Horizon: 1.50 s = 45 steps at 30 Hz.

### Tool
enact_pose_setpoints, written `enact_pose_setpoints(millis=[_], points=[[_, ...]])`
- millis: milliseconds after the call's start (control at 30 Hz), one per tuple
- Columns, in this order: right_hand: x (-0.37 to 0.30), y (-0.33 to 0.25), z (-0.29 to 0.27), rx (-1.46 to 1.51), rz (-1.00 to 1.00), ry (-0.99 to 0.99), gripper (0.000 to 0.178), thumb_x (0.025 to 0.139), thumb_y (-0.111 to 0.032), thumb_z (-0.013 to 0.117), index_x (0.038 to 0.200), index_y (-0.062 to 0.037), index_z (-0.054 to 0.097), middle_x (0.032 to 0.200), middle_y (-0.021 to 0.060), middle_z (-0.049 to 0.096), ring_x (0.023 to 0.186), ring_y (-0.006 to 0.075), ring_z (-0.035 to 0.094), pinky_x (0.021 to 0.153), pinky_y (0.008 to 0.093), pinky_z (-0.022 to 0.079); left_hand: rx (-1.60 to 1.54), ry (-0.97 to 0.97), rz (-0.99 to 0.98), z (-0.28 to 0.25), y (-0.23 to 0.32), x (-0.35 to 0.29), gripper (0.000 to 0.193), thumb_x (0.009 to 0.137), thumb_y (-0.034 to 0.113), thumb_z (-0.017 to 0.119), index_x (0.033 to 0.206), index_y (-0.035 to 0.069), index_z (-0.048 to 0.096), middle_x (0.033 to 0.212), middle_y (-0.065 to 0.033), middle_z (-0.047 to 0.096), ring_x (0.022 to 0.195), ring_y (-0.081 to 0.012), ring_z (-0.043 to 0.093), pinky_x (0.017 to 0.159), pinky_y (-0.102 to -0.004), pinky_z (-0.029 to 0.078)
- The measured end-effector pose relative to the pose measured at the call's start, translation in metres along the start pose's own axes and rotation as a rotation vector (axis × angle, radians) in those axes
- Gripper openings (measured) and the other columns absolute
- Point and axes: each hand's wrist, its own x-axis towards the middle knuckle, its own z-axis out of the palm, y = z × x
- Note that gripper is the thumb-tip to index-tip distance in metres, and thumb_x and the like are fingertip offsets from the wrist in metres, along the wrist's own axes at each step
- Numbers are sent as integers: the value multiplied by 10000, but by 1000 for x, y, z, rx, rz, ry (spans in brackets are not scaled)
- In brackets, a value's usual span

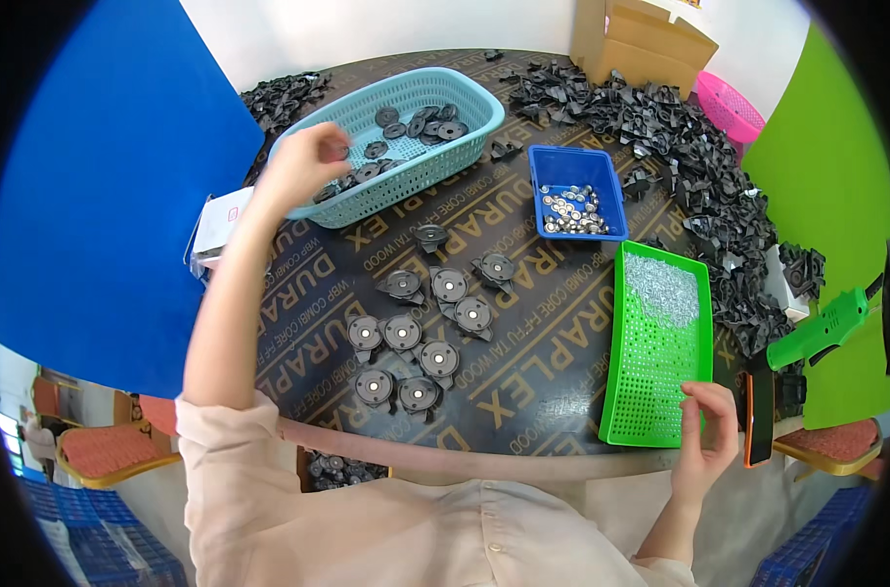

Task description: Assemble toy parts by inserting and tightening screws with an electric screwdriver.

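Note:
My left hand (308, 164) reaches over the near left part of a light-blue plastic basket (406, 186). Its fingers are bent and smeared, with dark discs just beside the fingertips; whether one is held is unclear. Round black plastic discs (451, 130) lie inside the basket. Over the near right edge of a green perforated tray (654, 377), my right hand (709, 442) has thumb and index fingertips close together; anything between them is too small to make out. Small silvery pieces (662, 291) fill the tray's far end. Several black assemblies with round discs (402, 333) are spread between the containers.
A blue bin (611, 196) holds small round metal parts. Black plastic pieces (704, 181) are heaped along the far right, near a cardboard box (650, 44) and pink basket (729, 106). A green handheld tool (826, 325) and orange-edged phone (758, 419) are at the right edge.

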Motion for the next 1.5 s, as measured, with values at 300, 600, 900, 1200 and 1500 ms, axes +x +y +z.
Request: enact_pose_setpoints(millis=[300,600,900,1200,1500], points=[[0,15,-1,83,187,97,121,861,56,566,971,11,592,970,96,592,913,170,561,803,261,443,270,-681,-505,39,-59,66,825,714,225,765,1415,158,335,1037,-183,635,824,-268,661,663,-381,574],[-2,31,-8,47,192,97,133,876,32,567,1003,-1,581,970,70,587,853,114,561,717,225,437,387,-543,-363,76,-1,121,988,685,448,751,1487,221,221,1444,-312,259,1279,-426,392,785,-463,554],[-4,26,-13,101,222,147,118,876,33,563,990,9,575,965,90,579,865,133,560,708,244,455,91,-629,-514,116,-6,132,1247,590,746,681,1493,313,-63,1461,-367,-146,1397,-476,-3,1086,-549,192],[-11,31,-22,55,180,122,111,870,58,548,957,5,592,955,109,587,833,147,541,695,240,442,388,-583,-360,130,-20,133,903,695,610,679,1435,495,173,1466,-311,158,1269,-540,330,1020,-567,316],[-18,43,-7,-310,-142,281,128,848,103,539,936,20,583,947,128,602,872,228,563,775,313,450,265,-578,-143,116,-35,130,654,776,373,707,1357,354,408,1381,-234,349,1116,-436,527,762,-509,529]])
